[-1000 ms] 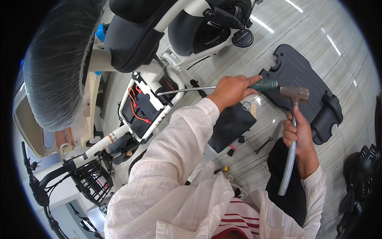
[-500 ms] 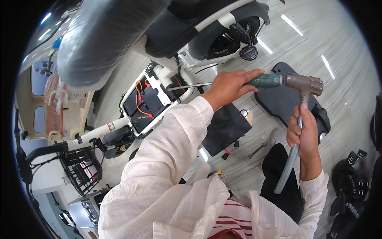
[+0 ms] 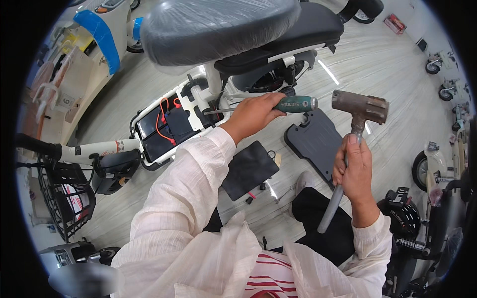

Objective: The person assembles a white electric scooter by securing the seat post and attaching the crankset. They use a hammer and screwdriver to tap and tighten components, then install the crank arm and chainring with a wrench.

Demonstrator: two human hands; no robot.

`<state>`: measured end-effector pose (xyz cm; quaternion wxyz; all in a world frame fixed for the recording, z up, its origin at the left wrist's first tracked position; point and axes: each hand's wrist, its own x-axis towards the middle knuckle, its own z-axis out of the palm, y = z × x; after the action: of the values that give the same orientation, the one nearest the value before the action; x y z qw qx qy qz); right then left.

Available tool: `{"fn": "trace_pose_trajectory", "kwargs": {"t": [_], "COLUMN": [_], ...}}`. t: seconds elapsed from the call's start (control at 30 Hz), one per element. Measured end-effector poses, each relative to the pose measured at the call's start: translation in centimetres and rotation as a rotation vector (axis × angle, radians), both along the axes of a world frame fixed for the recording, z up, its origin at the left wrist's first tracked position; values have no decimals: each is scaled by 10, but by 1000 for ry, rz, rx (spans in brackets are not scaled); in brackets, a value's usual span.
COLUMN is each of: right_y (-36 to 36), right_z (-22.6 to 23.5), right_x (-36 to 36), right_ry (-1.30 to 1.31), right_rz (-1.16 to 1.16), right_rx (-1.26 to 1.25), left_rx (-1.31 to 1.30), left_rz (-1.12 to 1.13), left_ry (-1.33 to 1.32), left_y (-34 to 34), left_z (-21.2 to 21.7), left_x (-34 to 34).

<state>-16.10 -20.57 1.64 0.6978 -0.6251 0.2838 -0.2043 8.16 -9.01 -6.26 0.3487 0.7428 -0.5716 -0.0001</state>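
Note:
My left hand (image 3: 251, 115) is closed round a screwdriver with a green handle (image 3: 293, 103). Its long metal shaft points left, its tip at the white frame (image 3: 186, 110) of an electric scooter below the seat. In my right hand (image 3: 354, 169) is a hammer (image 3: 361, 107), gripped by its grey metal handle, the worn brown head uppermost. A small gap lies between the hammer head and the butt of the screwdriver. Beside the tip, black batteries (image 3: 154, 126) with orange-red cables (image 3: 159, 126) sit in the open bay of the frame.
A plastic-wrapped seat (image 3: 218, 37) overhangs the work. On the floor lie a dark footboard panel (image 3: 315, 141), a black flat sheet (image 3: 251, 171) and small parts. A black wire basket (image 3: 62, 198) is at the left; scooter parts (image 3: 402, 213) stand at the right.
The hammer head has come away from the screwdriver's butt, where it was against or very near it. My view has shifted, so the scooter appears lower and further left.

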Motion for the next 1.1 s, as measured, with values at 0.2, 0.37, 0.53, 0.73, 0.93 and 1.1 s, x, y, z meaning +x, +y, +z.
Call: {"fn": "trace_pose_trajectory", "kwargs": {"t": [0.2,0.37,0.53,0.73,0.93,1.1], "right_y": [41,65,79,83,83,82], "right_z": [-4,1,4,-7,-15,-17], "right_x": [-2,-1,2,15,19,20], "right_ry": [22,64,-111,-75,-68,-78], "right_rz": [-68,19,-74,-60,-54,-54], "right_rx": [-272,-128,-247,-233,-131,-132], "left_rx": [-25,-6,-97,1,25,-3], "left_rz": [-3,50,43,1,27,23], "left_ry": [62,38,103,-54,-117,-126], "left_y": [16,44,62,74,85,93], "left_z": [10,-5,16,36,29,30], "left_x": [-3,12,13,-16,-18,-15]}}
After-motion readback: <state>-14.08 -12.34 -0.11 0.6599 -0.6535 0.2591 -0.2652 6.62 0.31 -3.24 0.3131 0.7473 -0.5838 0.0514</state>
